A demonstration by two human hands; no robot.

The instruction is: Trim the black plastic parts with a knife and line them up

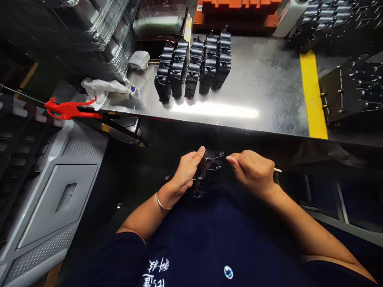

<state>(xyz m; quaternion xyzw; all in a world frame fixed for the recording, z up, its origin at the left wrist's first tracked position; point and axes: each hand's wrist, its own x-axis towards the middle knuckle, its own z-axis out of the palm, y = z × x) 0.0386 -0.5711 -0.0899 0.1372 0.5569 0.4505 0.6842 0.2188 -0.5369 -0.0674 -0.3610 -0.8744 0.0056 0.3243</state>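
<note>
While sitting below the near edge of the steel table (269, 99), gripping a small black plastic part (209, 165) between both hands, over the lap and off the table altogether. Left hand (187, 171) clamping the part's left side, thumb pressing on its top, silver bracelet (161, 203) circling the wrist. Right hand (254, 171) pinching a thin pale stick (277, 170), fingers closed around it, tip reaching toward the part's right side; exact contact too small to tell. Part showing as dark, blocky, with small metal pins or screws glinting on its upper face and lower end.

Further out, standing near the far edge of the table, left of centre: rows of matching black parts (194, 65), packed side by side and touching. Lying at the table's left corner: a crumpled white cloth (101, 89), with a red plastic tool (68, 109) poking out past the edge. Running along the table's right edge: a yellow strip (312, 95). Sitting beyond the far edge: an orange tray (236, 14). Resting to the right of the strip: a dark tray (353, 89) holding more black pieces.
</note>
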